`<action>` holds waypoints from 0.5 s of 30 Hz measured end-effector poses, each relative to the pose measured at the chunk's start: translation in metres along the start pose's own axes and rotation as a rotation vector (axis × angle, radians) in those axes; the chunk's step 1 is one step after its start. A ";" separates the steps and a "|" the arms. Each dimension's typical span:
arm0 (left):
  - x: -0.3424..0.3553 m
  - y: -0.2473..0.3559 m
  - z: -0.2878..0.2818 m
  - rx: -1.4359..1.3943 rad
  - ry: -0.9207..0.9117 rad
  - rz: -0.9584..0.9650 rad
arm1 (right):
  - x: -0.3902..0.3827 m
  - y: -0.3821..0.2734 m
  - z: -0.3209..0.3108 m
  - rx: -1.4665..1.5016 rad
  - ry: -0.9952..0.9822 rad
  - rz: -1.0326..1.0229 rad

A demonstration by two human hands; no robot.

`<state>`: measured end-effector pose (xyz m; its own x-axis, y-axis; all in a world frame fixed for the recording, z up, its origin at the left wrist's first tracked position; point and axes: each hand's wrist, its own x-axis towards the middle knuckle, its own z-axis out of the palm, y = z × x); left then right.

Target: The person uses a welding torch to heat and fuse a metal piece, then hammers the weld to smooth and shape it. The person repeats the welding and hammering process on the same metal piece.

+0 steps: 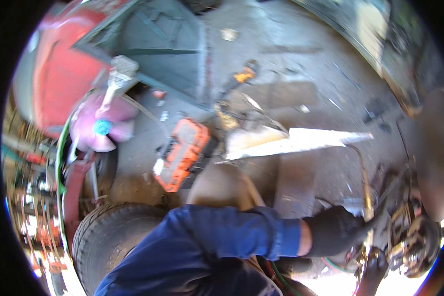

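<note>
From the lower left my blue-sleeved left arm reaches across to the right. My left hand (335, 230), in a black glove, is beside the brass tube of a gas torch (368, 200). Blur hides whether its fingers grip anything. Lower down, my right hand (373, 271), also in a dark glove, is closed around the torch's handle near the bottom edge. The torch's thin neck bends up and to the left, its end near a bright white sheet-like piece (301, 143). Red and green hoses (280, 276) run below my left forearm.
An orange and grey toolbox (182, 154) lies on the floor, near a pink fan (102, 127). A large tyre (116, 232) is at lower left. An orange-and-black power tool (244, 75) lies farther off. Rusty metal parts (412, 241) stand at right, by a blurred brown round shape (435, 155).
</note>
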<state>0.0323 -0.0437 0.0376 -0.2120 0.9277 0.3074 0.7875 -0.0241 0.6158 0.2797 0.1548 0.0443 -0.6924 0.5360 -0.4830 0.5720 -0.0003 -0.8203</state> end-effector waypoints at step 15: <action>-0.018 0.038 -0.174 0.419 0.302 0.118 | -0.016 -0.044 0.101 0.329 0.346 -0.278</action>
<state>-0.0342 -0.1258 0.1818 -0.2164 0.7772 0.5909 0.9667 0.0861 0.2409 0.2209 0.0608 0.0571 -0.5814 0.7995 -0.1511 0.1822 -0.0531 -0.9818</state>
